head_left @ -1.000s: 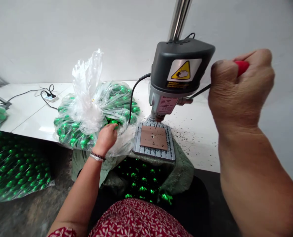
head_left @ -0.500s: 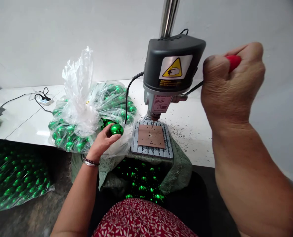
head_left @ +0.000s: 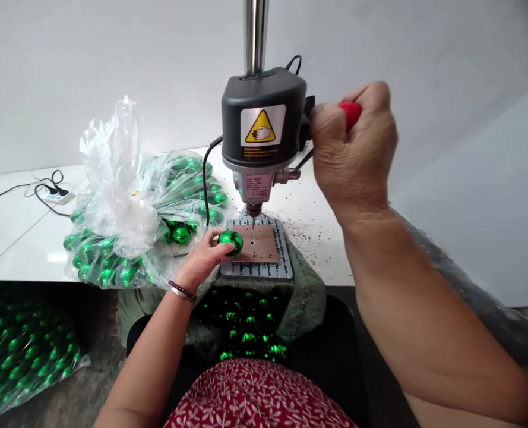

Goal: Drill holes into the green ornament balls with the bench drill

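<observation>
A shiny green ball (head_left: 230,242) is pinched between the thumb and fingers of my left hand (head_left: 208,257), over the left edge of a brown board (head_left: 264,252). The board has a small hole and lies on the grey slotted base (head_left: 257,271) of a drill press (head_left: 264,119). Above the board points the thin drill bit (head_left: 253,222), apart from the ball. My right hand (head_left: 355,154) is wrapped round the red-gripped feed lever (head_left: 351,113) at the press's right side; its fingers are partly hidden.
Left of the press, a clear plastic bag (head_left: 112,208) of green balls sits on the white table (head_left: 18,238). Another bag of balls (head_left: 23,356) is at lower left. More balls lie in a green sack (head_left: 306,303) below the base. Dark shavings and a power strip (head_left: 59,196) are on the table.
My left hand has carried the green ball rightward from beside the bag to the board's left edge. My right hand stays on the lever. The whole view has shifted.
</observation>
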### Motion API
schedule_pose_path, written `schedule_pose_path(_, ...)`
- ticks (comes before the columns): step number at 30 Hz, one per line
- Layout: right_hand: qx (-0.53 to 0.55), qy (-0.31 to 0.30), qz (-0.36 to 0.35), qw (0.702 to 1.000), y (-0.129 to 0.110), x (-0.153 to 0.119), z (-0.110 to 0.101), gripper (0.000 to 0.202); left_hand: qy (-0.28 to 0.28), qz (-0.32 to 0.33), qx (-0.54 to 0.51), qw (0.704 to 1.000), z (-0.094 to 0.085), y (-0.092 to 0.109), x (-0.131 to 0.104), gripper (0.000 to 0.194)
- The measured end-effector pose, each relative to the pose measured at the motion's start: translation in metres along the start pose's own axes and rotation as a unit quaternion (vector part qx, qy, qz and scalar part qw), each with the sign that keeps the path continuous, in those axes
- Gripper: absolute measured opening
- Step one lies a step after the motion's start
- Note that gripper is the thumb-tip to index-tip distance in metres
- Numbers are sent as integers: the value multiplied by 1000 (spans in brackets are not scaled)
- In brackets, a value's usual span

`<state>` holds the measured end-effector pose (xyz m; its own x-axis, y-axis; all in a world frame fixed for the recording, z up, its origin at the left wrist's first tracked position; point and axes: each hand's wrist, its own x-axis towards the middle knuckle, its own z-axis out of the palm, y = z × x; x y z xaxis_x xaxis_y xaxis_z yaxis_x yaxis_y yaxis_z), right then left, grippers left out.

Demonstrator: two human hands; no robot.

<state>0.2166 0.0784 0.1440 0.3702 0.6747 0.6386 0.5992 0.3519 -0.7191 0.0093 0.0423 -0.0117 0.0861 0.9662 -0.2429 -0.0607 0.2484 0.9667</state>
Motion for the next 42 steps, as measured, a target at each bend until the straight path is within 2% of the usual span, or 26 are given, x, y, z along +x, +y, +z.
schedule_pose_path(3,4,-2,5,1000,-2,0,-1,22,-2,52,152,987,3,5,6,67)
schedule_pose_path(6,8,-5,6,1000,-2,0,-1,23,15,111,265,958,7,4,16,63)
schedule_pose_path(10,-13,-12,-4,1000,-2,8,0,24,44,127,290,948,20,-7,27,56)
schedule_pose_path(13,-47,-42,8,998,-2,21,3,29,63,136,299,942,29,-13,30,54)
schedule_pose_path(17,-69,-55,16,996,-1,33,8,31,59,145,330,931,32,-11,29,47)
schedule_pose_path(20,-62,-54,9,997,1,34,8,31,52,185,404,894,28,-5,28,41)
schedule_pose_path(23,-47,-54,1,997,1,32,7,30,47,197,460,865,22,-3,27,44)
schedule_pose_path(24,-44,-51,0,998,2,32,7,31,49,188,458,868,20,-3,27,47)
schedule_pose_path(26,-41,-48,-1,998,2,32,7,31,68,166,415,892,19,-6,28,53)
schedule_pose_path(28,-42,-48,-3,998,1,32,8,32,82,159,354,918,20,-11,30,58)
schedule_pose_path(30,-46,-51,-1,998,1,32,9,31,81,160,317,931,22,-15,31,60)
schedule_pose_path(37,-17,-53,-3,998,3,32,8,30,67,159,325,930,26,-16,31,58)
schedule_pose_path(42,-10,-54,-3,999,3,31,9,31,61,189,361,911,28,-18,33,57)
